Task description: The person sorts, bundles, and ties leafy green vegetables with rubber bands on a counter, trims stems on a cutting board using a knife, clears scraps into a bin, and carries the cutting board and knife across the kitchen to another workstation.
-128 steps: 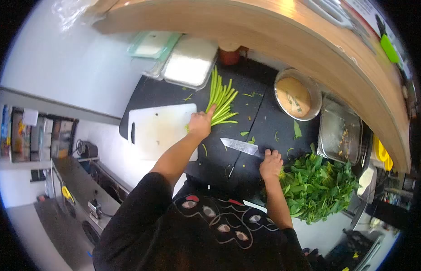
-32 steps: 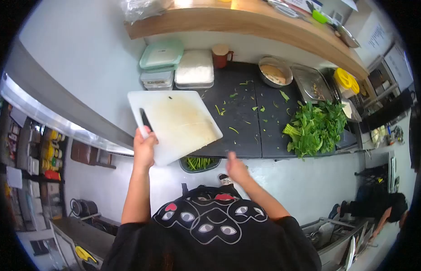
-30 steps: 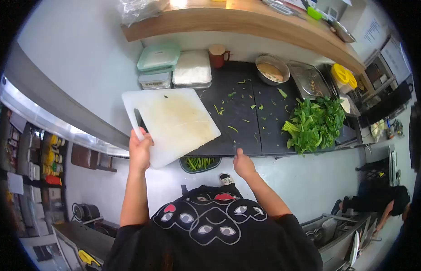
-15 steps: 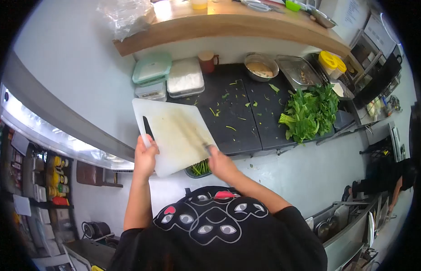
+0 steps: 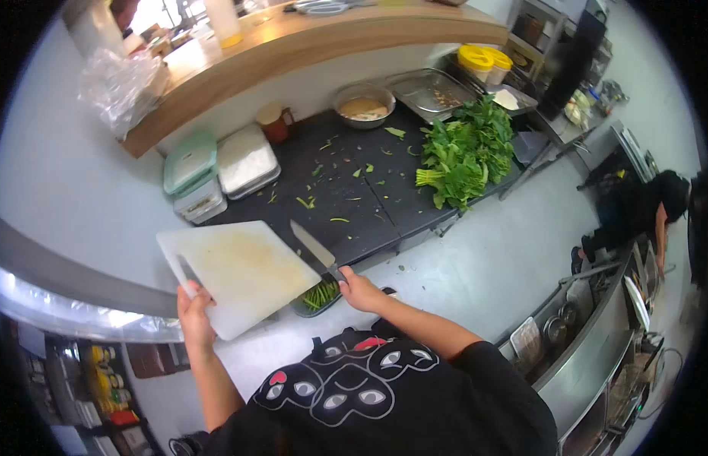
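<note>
My left hand point(image 5: 194, 313) grips the handle edge of a white cutting board point(image 5: 240, 272), held tilted in the air off the counter's front edge. My right hand point(image 5: 359, 290) holds a kitchen knife point(image 5: 314, 248), its blade lying along the board's right edge. Under the board's lower corner sits a container of cut green stems point(image 5: 317, 296), partly hidden by the board. Scraps of green lie scattered on the black counter point(image 5: 354, 220).
A heap of leafy greens point(image 5: 466, 152) lies at the counter's right end. Lidded containers point(image 5: 217, 171), a red cup point(image 5: 276, 123), a metal bowl point(image 5: 362, 106) and a steel tray point(image 5: 432, 91) line the back under a wooden shelf point(image 5: 293, 45). Another person point(image 5: 643, 213) bends down at far right.
The view has swung left and the board has dropped lower and leftward. The knife has come off the board's face to its right edge. Earlier I was cutting stems on the counter.
</note>
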### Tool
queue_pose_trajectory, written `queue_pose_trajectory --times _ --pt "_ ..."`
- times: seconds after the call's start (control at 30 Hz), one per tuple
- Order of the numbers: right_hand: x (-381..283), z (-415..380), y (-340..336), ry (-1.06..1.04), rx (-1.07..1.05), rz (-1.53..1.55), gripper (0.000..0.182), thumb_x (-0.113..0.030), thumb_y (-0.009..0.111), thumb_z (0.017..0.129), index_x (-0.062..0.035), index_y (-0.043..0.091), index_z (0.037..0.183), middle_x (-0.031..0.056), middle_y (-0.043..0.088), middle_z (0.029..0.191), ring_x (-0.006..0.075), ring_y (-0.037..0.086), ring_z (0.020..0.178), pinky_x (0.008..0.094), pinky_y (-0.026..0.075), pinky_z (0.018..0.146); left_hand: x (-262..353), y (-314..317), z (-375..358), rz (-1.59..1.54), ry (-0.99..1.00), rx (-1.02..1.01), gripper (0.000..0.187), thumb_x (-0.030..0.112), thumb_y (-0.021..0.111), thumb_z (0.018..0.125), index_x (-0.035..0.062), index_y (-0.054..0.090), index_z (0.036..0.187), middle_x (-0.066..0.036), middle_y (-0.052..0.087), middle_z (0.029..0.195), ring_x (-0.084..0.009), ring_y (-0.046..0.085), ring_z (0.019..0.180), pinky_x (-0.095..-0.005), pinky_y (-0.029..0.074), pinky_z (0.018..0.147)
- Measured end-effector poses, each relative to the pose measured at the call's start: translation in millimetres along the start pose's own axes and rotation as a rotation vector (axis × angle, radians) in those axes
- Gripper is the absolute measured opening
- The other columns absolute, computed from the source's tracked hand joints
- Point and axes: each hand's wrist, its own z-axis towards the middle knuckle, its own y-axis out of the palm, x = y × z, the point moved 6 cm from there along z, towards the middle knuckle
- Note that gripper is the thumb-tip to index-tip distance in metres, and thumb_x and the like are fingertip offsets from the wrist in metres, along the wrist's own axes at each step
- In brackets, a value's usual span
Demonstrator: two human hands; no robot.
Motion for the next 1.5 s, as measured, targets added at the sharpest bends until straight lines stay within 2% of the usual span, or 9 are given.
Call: queue_pose_trajectory --times 0.03,0.1,0.23,0.3,0.43,0.6,0.87,1.27,1.5 --pt "8 -4 -3 -0.022 0.104 0.111 0.029 -0.015 0.043 0.086 0.002 0.035 0.109 0.0214 0.056 0.068 0.0429 0.056 0.071 0.0467 0.046 0.066 0 0 -1 0.036 0.007 0.006 0.022 0.004 0.05 0.075 0.0076 0.047 0.097 0.0 0.051 0.078 -0.0102 0.047 0.068 -0.0237 0.039 0.062" --pt "-23 -21 8 0.156 -0.506 0.201 0.037 -0.018 0.041 0.088 -0.0011 0.033 0.12 0.0073 0.05 0.07 0.0137 0.041 0.044 0.0291 0.037 0.039 -15 -3 7 0.08 0.117 -0.084 0.024 0.004 0.051 0.075 0.0073 0.049 0.099 0.0 0.049 0.079 -0.0093 0.046 0.07 -0.023 0.038 0.062" --pt "-20 -5 2 0.199 -0.165 0.505 0.026 -0.018 0.036 0.09 -0.0068 0.035 0.113 0.0049 0.044 0.057 0.0145 0.041 0.038 0.0288 0.031 0.031 -25 6 11 0.056 0.066 -0.069 0.023 0.005 0.051 0.074 0.0065 0.05 0.097 0.001 0.048 0.079 -0.0087 0.046 0.071 -0.0223 0.037 0.063" --pt "-28 -24 -8 0.117 -0.564 0.46 0.019 -0.017 0.034 0.09 -0.009 0.036 0.107 0.0031 0.041 0.054 0.0139 0.04 0.036 0.0285 0.03 0.03 -28 8 15 0.117 0.121 -0.141 0.025 0.006 0.052 0.075 0.0065 0.05 0.099 0.0 0.049 0.08 -0.0086 0.045 0.07 -0.0222 0.037 0.063" --pt "26 -25 -62 0.175 -0.532 0.36 0.031 -0.016 0.037 0.088 -0.0095 0.037 0.118 0.0046 0.044 0.055 0.0142 0.042 0.037 0.0302 0.034 0.034 0 48 -3 0.21 0.106 -0.134 0.032 0.014 0.055 0.081 0.002 0.045 0.108 -0.007 0.05 0.09 -0.0149 0.047 0.078 -0.0275 0.037 0.07" --pt "73 -101 -229 0.031 -0.167 0.335 0.038 -0.018 0.041 0.087 -0.0105 0.039 0.125 0.0088 0.053 0.067 0.0188 0.051 0.051 0.0327 0.043 0.047 69 169 -65 0.185 -0.052 -0.107 0.052 0.004 0.059 0.066 -0.0034 0.047 0.116 -0.015 0.052 0.109 -0.0237 0.049 0.096 -0.0351 0.041 0.08" --pt "127 -247 -426 -0.005 0.599 -0.138 0.038 -0.017 0.051 0.08 -0.0068 0.045 0.116 0.0187 0.058 0.091 0.0341 0.058 0.083 0.04 0.045 0.073 55 453 -109 -0.085 0.012 -0.621 0.021 0.017 0.054 0.086 0.0034 0.049 0.101 -0.003 0.051 0.078 -0.0079 0.048 0.066 -0.0185 0.039 0.056" --pt "243 -374 -548 0.526 1.177 0.039 0.033 -0.017 0.059 0.079 -0.0068 0.048 0.108 0.011 0.054 0.068 0.0245 0.055 0.06 0.0344 0.043 0.057 -55 811 -239 -0.369 -0.602 -1.273 0.021 -0.003 0.052 0.079 0.0084 0.043 0.094 -0.016 0.058 0.095 -0.0257 0.06 0.085 -0.0373 0.053 0.072" --pt "332 -385 -659 0.554 1.326 0.238 0.028 -0.017 0.056 0.083 -0.0066 0.049 0.108 0.0063 0.053 0.067 0.0178 0.051 0.056 0.0301 0.041 0.053 -100 1001 -271 -0.276 -0.586 -1.479 0.021 -0.004 0.053 0.079 0.009 0.042 0.092 -0.008 0.053 0.092 -0.0205 0.056 0.09 -0.0384 0.048 0.081"
